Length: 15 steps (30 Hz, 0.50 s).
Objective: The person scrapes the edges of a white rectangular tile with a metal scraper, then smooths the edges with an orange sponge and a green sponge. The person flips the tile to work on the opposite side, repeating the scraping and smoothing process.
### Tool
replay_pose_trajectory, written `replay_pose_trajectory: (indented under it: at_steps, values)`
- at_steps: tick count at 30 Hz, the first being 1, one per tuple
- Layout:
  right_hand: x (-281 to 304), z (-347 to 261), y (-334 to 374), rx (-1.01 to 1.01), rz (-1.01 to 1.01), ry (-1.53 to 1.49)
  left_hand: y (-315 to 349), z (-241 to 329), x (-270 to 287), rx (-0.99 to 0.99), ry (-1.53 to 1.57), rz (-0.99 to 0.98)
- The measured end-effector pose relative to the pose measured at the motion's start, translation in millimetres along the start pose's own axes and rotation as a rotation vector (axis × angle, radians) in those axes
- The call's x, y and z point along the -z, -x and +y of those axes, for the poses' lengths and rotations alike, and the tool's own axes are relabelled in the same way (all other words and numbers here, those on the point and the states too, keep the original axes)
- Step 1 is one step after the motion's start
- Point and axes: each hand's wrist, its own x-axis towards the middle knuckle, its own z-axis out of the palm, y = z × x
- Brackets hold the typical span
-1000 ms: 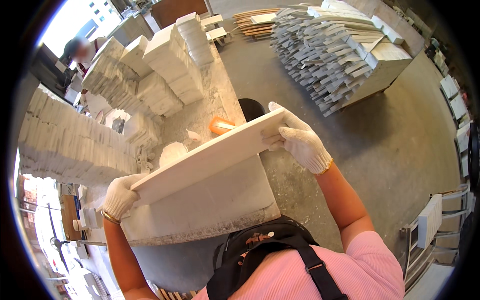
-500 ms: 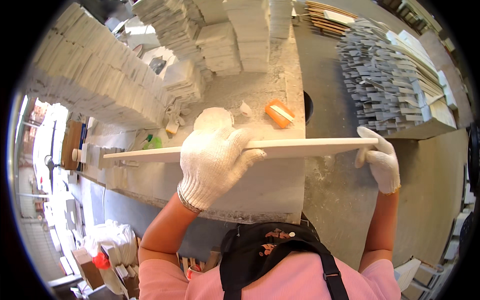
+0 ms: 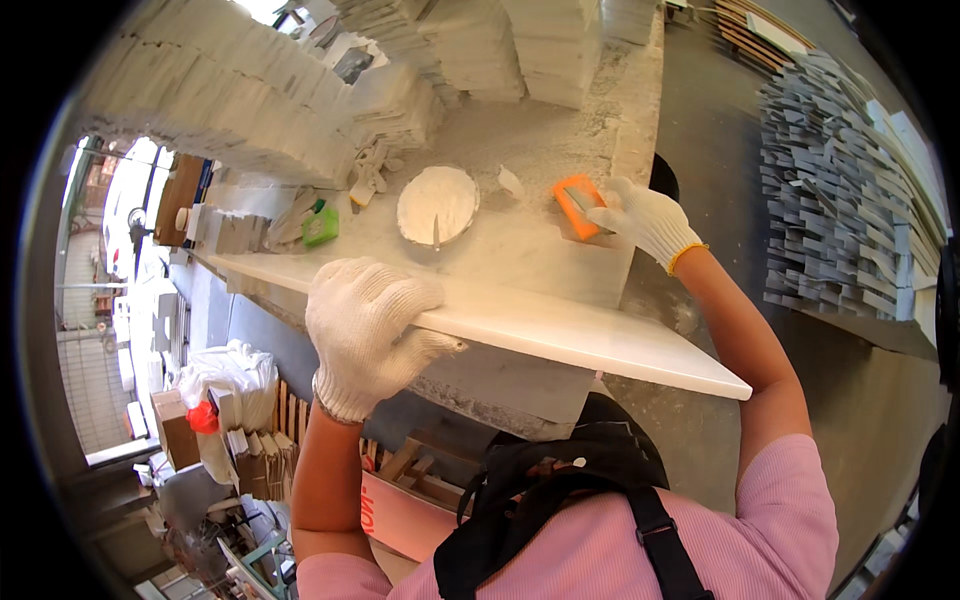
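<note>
My left hand (image 3: 365,330) clamps the white slab (image 3: 560,325) flat against the bench (image 3: 560,250) to steady it while my right hand (image 3: 640,215) grips the orange scraper (image 3: 577,205).

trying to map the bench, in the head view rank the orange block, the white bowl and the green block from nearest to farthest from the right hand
From the right hand:
1. Orange block: the gloved fingers rest on it, at the bench's right edge.
2. White bowl: mid-bench, to the left of the orange block.
3. Green block: farther left again, near the stacked white slabs.
</note>
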Motion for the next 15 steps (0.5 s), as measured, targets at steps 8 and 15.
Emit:
replay_pose_trajectory:
  at_steps: [8,15]
  values:
    - [-42.1,5.5,-31.6,-0.126,-0.101,-0.008,2.6,-2.0,-4.9,-0.008,0.032,0.056]
    - [-43.9,20.2,-46.4,-0.023,-0.075,-0.006,1.3,-7.1,-11.6,0.034,0.041,0.117]
